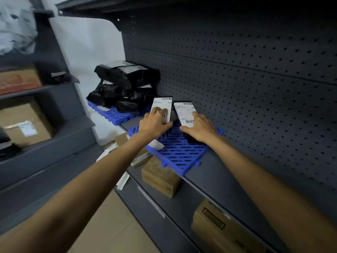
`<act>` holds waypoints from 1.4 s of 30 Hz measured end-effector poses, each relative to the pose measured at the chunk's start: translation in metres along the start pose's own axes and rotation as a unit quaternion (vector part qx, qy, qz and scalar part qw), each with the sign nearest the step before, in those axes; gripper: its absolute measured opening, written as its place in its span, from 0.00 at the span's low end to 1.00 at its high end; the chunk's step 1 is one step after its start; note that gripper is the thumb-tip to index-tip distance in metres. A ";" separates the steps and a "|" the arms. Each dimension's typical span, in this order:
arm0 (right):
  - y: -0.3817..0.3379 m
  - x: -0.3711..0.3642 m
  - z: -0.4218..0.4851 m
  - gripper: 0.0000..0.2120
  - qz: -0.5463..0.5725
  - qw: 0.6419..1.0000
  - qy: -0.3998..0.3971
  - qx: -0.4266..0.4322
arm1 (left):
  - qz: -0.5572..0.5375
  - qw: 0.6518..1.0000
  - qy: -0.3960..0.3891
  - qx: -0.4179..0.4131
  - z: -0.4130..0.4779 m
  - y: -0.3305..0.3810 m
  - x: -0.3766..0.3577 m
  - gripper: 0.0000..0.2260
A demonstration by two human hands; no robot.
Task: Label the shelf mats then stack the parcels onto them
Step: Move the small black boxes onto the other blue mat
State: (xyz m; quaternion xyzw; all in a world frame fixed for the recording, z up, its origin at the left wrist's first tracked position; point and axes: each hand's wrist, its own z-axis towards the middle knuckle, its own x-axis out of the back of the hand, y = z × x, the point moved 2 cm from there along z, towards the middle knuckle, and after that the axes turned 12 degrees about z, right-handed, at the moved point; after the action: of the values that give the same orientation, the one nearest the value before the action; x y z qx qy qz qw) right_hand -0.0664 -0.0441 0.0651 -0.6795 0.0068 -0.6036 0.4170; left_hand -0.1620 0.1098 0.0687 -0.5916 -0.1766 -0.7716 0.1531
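The left grip [155,123] is clamped on the left parcel [162,106] and the right grip [198,127] on the right parcel [184,112]. The two parcels sit side by side at the back of the near mat [178,154], labels up, probably so the barcodes stay readable. A white tag [156,144] marks the mat's front edge. The far mat [113,114] already bears a pile [125,84].

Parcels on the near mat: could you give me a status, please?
Left hand holds left parcel, right hand holds right parcel. Both on near mat, side by side. Nothing in the way.
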 end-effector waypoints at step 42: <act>0.105 0.098 -0.449 0.20 -0.197 0.925 0.091 -0.311 | 0.012 0.873 -0.003 -0.487 -0.251 0.240 0.023 0.19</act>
State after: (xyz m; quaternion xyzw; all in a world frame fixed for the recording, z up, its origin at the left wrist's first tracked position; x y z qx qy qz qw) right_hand -0.3583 -0.4139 0.0502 -0.7050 0.0980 -0.7002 0.0551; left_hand -0.2772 -0.2183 0.0534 -0.5956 0.2286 -0.7561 -0.1459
